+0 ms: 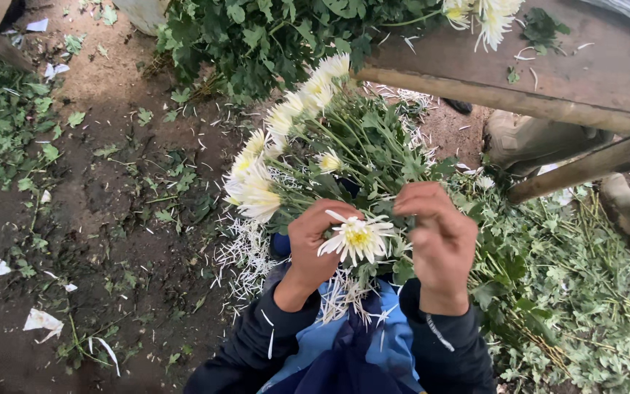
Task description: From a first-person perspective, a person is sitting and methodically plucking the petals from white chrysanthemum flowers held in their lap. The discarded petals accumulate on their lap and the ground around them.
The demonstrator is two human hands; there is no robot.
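A bunch of white chrysanthemums (286, 138) with green stems and leaves lies across my lap, heads pointing up and left. My left hand (313, 244) is closed on the stem just under one white flower (357, 237) with a yellow centre. My right hand (439, 237) is on the other side of that flower, fingers curled and pinching at its petals or leaves. Loose white petals (246, 255) are scattered below the bunch and on my blue apron (344, 343).
A wooden table (585, 80) with more flowers on it stands at the upper right, a slanted wooden leg (585, 169) beneath. Cut leaves and stems pile up at the right (577, 292). Bare muddy ground (96, 204) with scraps lies left. Another person's boots (534, 138) stand behind the table.
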